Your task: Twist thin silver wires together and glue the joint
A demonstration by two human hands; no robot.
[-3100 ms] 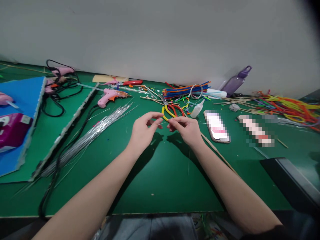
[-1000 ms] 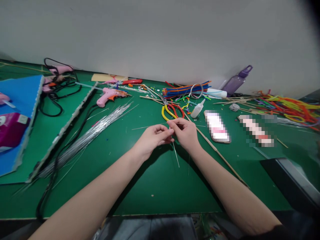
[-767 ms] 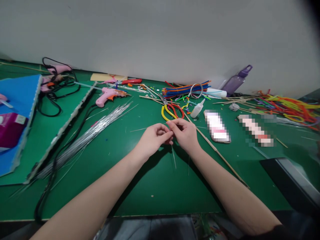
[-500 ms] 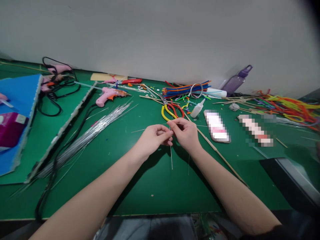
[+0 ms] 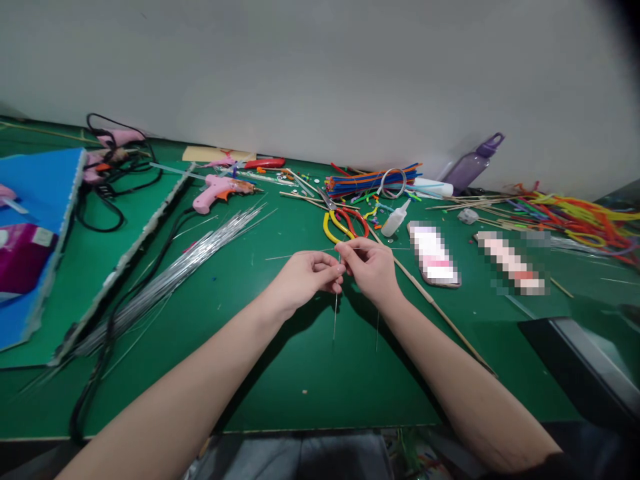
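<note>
Thin metal wires cross between my fingertips, one pointing down toward me and another running sideways past both hands. My left hand is closed, thumb and fingers pinching the wire. Close against it, my right hand pinches the wires where they meet; the fingers hide the crossing itself. Just beyond my hands lie scissors with yellow and red handles. A bundle of loose silvery wires rests to the left.
A pink glue gun with a black cord, blue board, small white bottle, bamboo stick, two blurred phones, purple bottle and colourful pipe cleaners lie around on the green table.
The downward wire's lower end has swung slightly left. Both hands keep their pinch in nearly the same place.
</note>
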